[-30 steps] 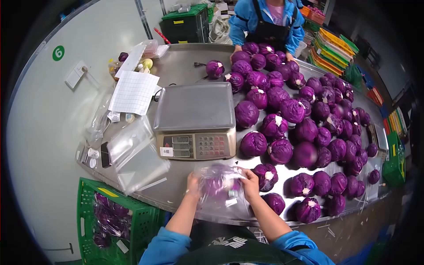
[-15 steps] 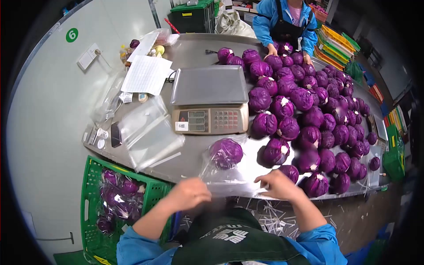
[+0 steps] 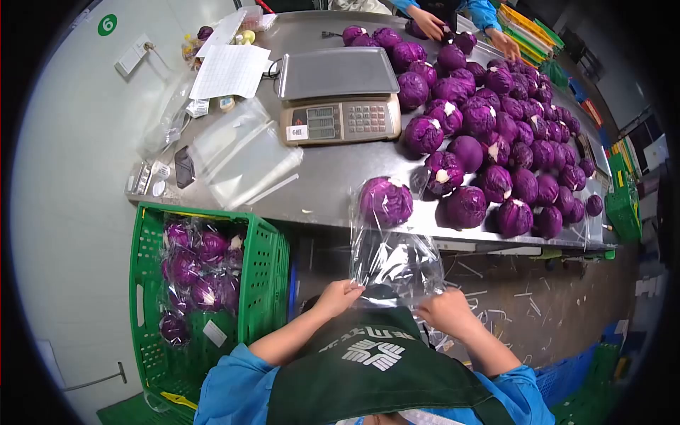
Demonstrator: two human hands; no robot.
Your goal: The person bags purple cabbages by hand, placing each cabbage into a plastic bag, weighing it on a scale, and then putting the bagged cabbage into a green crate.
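Note:
A purple cabbage [image 3: 386,202] sits inside a clear plastic bag [image 3: 397,263] at the table's front edge. The bag's open end stretches off the table toward my apron. My left hand [image 3: 338,297] is closed on the bag's left corner. On the right side, my right hand [image 3: 446,310] is closed on the other corner of the bag. Behind the bagged cabbage stands a scale [image 3: 341,120] with a bare metal plate. Many loose purple cabbages [image 3: 465,207] lie to the right.
A green crate [image 3: 263,276] with bagged cabbages stands at the lower left. Flat plastic bags [image 3: 244,159] and paper sheets [image 3: 230,71] lie left of the scale. Across the table, a co-worker's hands [image 3: 427,23] reach among cabbages. Scraps litter the floor.
Both hands have moved down toward my apron, drawing the bag out straight over the table edge. The view has tilted down. The co-worker's hands have shifted apart.

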